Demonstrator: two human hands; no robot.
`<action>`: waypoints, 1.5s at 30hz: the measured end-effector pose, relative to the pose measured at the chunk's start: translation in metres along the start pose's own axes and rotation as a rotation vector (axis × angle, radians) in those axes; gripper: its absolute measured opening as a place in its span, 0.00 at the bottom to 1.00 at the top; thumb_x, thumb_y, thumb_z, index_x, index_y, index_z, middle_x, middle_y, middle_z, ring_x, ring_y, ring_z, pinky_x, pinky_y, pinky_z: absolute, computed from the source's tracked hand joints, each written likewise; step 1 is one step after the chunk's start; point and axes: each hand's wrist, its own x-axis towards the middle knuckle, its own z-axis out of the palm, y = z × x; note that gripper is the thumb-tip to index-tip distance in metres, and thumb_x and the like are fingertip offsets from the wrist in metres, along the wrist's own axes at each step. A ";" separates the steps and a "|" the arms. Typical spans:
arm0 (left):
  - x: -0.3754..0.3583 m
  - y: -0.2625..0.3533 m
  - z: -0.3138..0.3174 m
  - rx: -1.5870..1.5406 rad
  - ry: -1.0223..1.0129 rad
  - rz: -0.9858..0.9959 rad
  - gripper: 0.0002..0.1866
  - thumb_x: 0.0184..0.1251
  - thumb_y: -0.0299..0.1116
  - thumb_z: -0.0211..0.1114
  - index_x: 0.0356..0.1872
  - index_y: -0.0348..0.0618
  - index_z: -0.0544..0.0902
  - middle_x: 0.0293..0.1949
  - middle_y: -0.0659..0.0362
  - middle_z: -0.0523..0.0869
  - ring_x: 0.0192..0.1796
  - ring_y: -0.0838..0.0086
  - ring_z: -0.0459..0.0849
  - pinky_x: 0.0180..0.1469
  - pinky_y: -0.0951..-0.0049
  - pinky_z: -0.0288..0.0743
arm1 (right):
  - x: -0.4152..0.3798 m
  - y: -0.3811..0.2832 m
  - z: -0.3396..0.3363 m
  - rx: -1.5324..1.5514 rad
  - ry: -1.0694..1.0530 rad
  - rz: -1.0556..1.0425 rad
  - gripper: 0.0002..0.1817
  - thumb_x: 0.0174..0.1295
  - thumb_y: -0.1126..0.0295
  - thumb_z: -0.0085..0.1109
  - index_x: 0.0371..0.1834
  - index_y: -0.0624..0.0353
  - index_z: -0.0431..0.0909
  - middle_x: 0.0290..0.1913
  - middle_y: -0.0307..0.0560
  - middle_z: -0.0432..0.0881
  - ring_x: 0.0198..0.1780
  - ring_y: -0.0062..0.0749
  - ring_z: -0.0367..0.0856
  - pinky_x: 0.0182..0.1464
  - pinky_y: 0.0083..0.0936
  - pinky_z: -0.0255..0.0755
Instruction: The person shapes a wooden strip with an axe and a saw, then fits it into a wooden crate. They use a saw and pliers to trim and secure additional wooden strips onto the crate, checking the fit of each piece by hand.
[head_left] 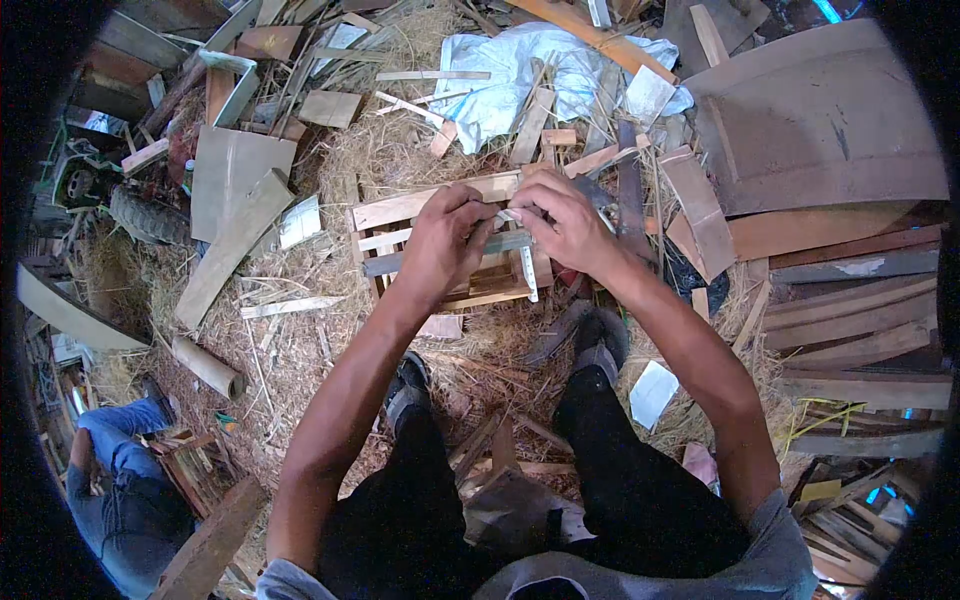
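My left hand (pixel 448 240) and my right hand (pixel 565 222) meet fingertip to fingertip above a slatted wooden crate (pixel 390 209). The fingers of both are pinched. A small pale bit (pixel 508 214) shows between them, too small to name. Light slats form the crate's top, with a greyer slat (pixel 383 264) across it and gaps between. At its right end hangs a narrow white strip (pixel 529 273) with dark marks. The crate rests on the straw-covered ground in front of my feet, partly hidden by my hands and left forearm.
Loose boards and offcuts lie around, among them a long plank (pixel 232 250). A pale blue plastic sheet (pixel 500 80) lies beyond the crate. Stacked boards (pixel 850 320) stand at right. Another person (pixel 125 490) is at lower left, near a wheel (pixel 148 215) farther up.
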 end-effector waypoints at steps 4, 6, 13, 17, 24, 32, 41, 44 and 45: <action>0.001 0.006 -0.005 0.019 -0.045 -0.048 0.11 0.57 0.24 0.71 0.43 0.42 0.87 0.41 0.50 0.83 0.45 0.56 0.82 0.49 0.62 0.78 | -0.014 -0.012 -0.014 0.060 0.254 0.236 0.06 0.63 0.78 0.60 0.41 0.66 0.81 0.41 0.50 0.79 0.41 0.41 0.79 0.43 0.31 0.74; 0.005 0.009 -0.008 0.007 -0.068 -0.064 0.10 0.58 0.25 0.71 0.41 0.40 0.86 0.39 0.50 0.82 0.44 0.56 0.82 0.47 0.61 0.78 | -0.044 -0.003 -0.023 -0.082 0.136 0.498 0.05 0.63 0.74 0.62 0.37 0.65 0.82 0.39 0.54 0.84 0.38 0.47 0.83 0.40 0.36 0.77; 0.019 0.023 -0.007 0.117 -0.073 0.019 0.10 0.59 0.27 0.70 0.42 0.37 0.83 0.39 0.50 0.81 0.42 0.53 0.82 0.44 0.58 0.77 | -0.144 0.019 0.011 -0.704 -0.505 0.866 0.11 0.61 0.66 0.60 0.33 0.62 0.86 0.35 0.59 0.87 0.40 0.53 0.88 0.41 0.45 0.81; 0.020 0.037 -0.011 0.116 -0.007 0.062 0.13 0.59 0.26 0.69 0.45 0.39 0.81 0.43 0.49 0.80 0.45 0.51 0.81 0.45 0.56 0.77 | -0.161 0.023 0.022 -0.722 -0.620 1.015 0.12 0.61 0.65 0.58 0.35 0.60 0.88 0.37 0.57 0.88 0.42 0.51 0.89 0.45 0.42 0.82; 0.025 0.060 -0.016 -0.119 0.063 -0.129 0.11 0.65 0.24 0.67 0.46 0.38 0.77 0.43 0.51 0.80 0.44 0.61 0.84 0.46 0.67 0.79 | -0.175 0.034 0.024 -0.680 -0.609 1.157 0.18 0.57 0.60 0.64 0.46 0.59 0.85 0.46 0.59 0.87 0.49 0.50 0.87 0.51 0.41 0.80; 0.041 0.069 -0.018 -0.190 0.071 -0.225 0.11 0.67 0.25 0.68 0.46 0.37 0.76 0.33 0.52 0.84 0.32 0.72 0.85 0.38 0.73 0.78 | -0.183 0.038 0.020 -0.553 -0.349 0.846 0.31 0.51 0.57 0.74 0.52 0.65 0.72 0.46 0.60 0.82 0.51 0.56 0.82 0.54 0.45 0.75; 0.041 0.083 -0.025 -0.725 0.037 -0.403 0.12 0.71 0.22 0.61 0.54 0.37 0.76 0.38 0.61 0.85 0.36 0.82 0.81 0.37 0.81 0.74 | -0.082 -0.041 -0.046 0.683 0.134 0.804 0.21 0.58 0.70 0.73 0.48 0.66 0.73 0.42 0.39 0.82 0.45 0.19 0.78 0.48 0.26 0.75; 0.037 0.090 -0.039 -0.842 -0.004 -0.565 0.13 0.72 0.21 0.61 0.55 0.37 0.77 0.40 0.62 0.86 0.37 0.82 0.81 0.38 0.81 0.75 | -0.062 -0.066 -0.068 0.574 0.065 0.786 0.17 0.61 0.74 0.69 0.49 0.66 0.73 0.43 0.37 0.83 0.47 0.18 0.78 0.52 0.23 0.73; 0.035 0.090 -0.043 -0.884 -0.011 -0.612 0.13 0.72 0.21 0.61 0.55 0.37 0.77 0.41 0.61 0.86 0.37 0.82 0.81 0.38 0.82 0.75 | -0.056 -0.071 -0.073 0.573 0.021 0.764 0.13 0.62 0.75 0.67 0.47 0.65 0.75 0.47 0.39 0.83 0.50 0.18 0.78 0.55 0.22 0.70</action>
